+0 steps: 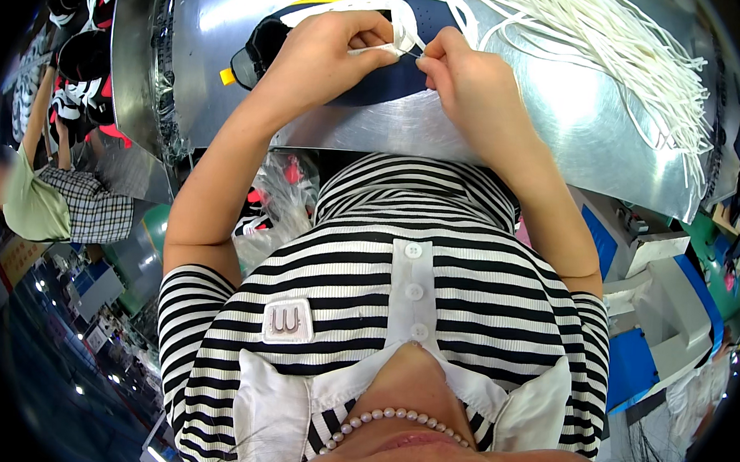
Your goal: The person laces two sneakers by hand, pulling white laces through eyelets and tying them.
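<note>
- Your pinch on the white lace (404, 24) could slip, since only fingertips seem to hold it at a narrow spot.
- The lace could twist or pull up uneven if your two hands draw on it with different force.
- The shoe could slide or turn, as the bench (550, 144) looks smooth and neither hand visibly clamps the shoe.
- Loose strands from the lace bundle (621, 64) reach near your right hand and might snag.
- Your left hand (350, 44) is curled closed on the lace; your right hand (458, 64) pinches it just beside, thumb against finger.
- The navy shoe (373, 92) lies on the bench beneath and between your hands, its dark opening by your left wrist.
</note>
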`<state>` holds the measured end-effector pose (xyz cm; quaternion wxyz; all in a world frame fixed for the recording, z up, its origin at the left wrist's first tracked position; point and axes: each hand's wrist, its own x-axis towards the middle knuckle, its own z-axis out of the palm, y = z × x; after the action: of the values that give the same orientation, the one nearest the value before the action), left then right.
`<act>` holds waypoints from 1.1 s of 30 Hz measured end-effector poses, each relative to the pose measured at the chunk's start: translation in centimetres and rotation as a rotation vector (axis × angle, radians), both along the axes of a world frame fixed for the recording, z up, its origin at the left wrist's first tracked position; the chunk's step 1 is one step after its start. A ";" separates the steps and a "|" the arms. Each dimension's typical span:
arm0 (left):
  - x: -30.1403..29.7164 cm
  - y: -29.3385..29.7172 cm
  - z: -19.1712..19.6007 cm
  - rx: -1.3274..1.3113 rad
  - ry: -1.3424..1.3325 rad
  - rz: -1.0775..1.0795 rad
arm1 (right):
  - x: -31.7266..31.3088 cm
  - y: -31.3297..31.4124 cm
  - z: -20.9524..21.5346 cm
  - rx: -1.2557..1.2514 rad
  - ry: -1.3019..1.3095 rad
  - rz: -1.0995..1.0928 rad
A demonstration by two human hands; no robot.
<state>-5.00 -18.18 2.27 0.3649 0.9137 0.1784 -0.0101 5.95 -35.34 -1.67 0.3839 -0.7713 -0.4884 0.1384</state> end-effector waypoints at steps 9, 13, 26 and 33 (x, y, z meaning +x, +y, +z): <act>-0.9 -0.5 -0.6 0.101 -0.156 -0.052 | -2.4 3.6 0.6 -0.217 -0.178 -0.051; -2.6 -1.2 0.6 0.363 -0.274 -0.115 | -1.6 -0.6 2.7 -0.032 -0.055 0.038; -4.2 2.3 1.1 -0.158 -0.022 -0.053 | 3.8 0.9 1.6 0.185 0.640 -0.148; -2.3 3.2 1.2 -0.737 0.336 0.120 | 1.4 1.8 2.1 0.272 0.785 -0.197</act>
<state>-7.33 -15.03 3.47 0.6334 0.6955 0.2730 -0.2012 7.40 -33.55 0.41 0.6502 -0.6456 -0.2429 0.3185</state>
